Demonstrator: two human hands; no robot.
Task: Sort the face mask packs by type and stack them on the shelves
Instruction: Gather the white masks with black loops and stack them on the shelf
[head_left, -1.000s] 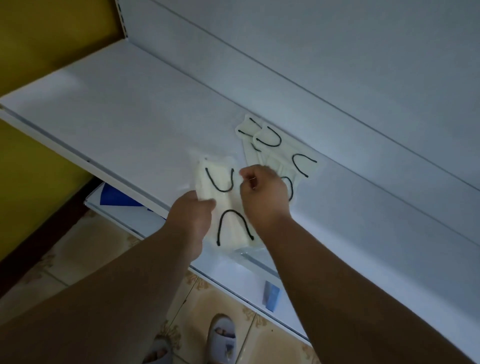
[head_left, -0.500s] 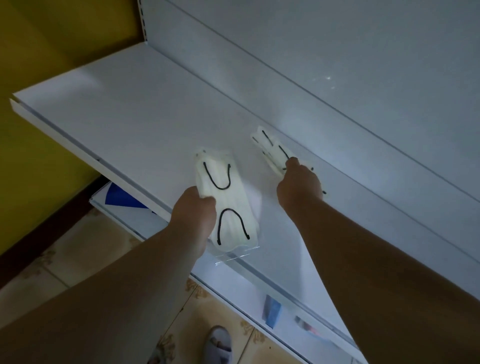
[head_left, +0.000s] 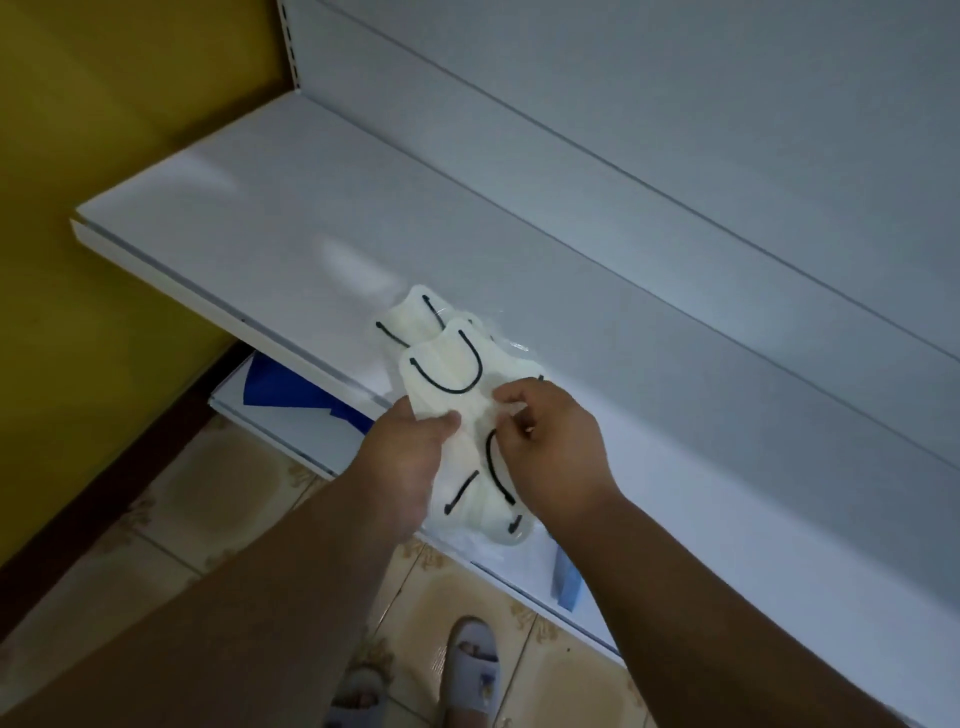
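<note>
Several clear packs of white face masks with black ear loops (head_left: 452, 374) are bunched into one overlapping pile at the front edge of the white shelf (head_left: 291, 208). My left hand (head_left: 410, 447) grips the pile's left side, thumb on top. My right hand (head_left: 545, 436) pinches the top pack from the right with curled fingers. The lower ends of the packs stick out past the shelf edge between my wrists. How many packs lie in the pile is hidden.
A lower shelf (head_left: 270, 410) below holds a blue and white sheet (head_left: 291, 395) and a light blue pack (head_left: 566, 577) further right. The yellow wall (head_left: 104, 130) stands at the left. Grey slippers (head_left: 472, 660) show on the tiled floor.
My right hand has left the back of the shelf and come back to my left hand. The separate mask packs now lie together in one pile near the shelf's front edge.
</note>
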